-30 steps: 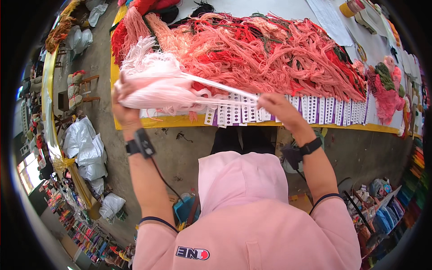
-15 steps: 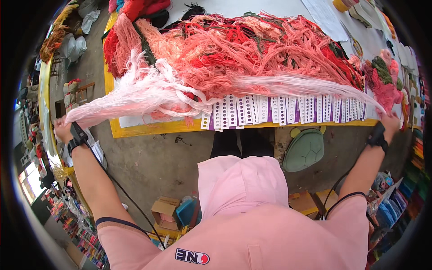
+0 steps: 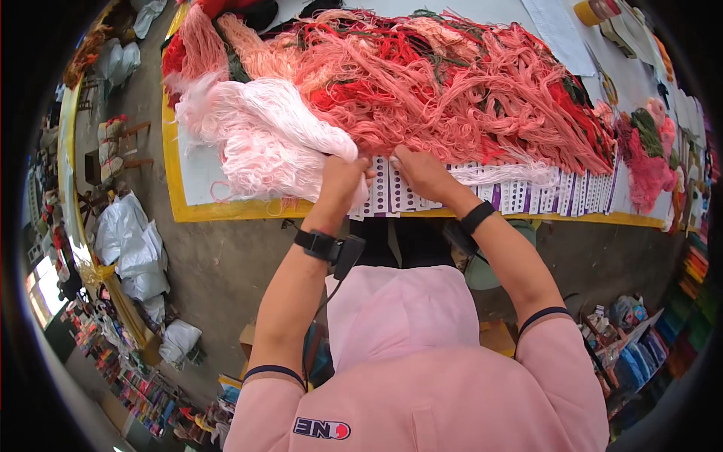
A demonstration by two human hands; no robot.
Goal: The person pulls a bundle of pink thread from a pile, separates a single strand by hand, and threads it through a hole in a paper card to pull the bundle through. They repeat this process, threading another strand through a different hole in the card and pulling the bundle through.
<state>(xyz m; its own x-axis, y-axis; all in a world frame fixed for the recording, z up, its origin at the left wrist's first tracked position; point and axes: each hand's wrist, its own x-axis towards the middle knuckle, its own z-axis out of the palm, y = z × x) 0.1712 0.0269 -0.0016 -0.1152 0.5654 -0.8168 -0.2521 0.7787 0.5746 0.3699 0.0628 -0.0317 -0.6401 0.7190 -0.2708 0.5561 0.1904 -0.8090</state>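
My left hand (image 3: pixel 346 179) is closed at the right end of a thick pale pink yarn skein (image 3: pixel 263 135), which spreads over the table's left front. Close by on the right, my right hand (image 3: pixel 423 173) is pinched, with pale yarn strands (image 3: pixel 512 174) trailing from beside it toward the right. Its fingertips point down, and the exact grip is partly hidden. Just beyond both hands lies a large tangled heap of coral and red yarn (image 3: pixel 452 90), with dark green strands in it. Under the trailing strands is a row of white punched cards (image 3: pixel 520 197) with purple parts.
A yellow edge (image 3: pixel 248 211) borders the white table. Pink and green yarn bundles (image 3: pixel 648 158) lie at the right end. Paper sheets (image 3: pixel 557 34) and a thread cone (image 3: pixel 595 11) are at the far right. A green stool (image 3: pixel 493 260) stands below the table.
Both hands have come in from wide apart to nearly meet at the middle front edge. The pale yarn stretched between them is now bunched at the left, with a short tail at the right.
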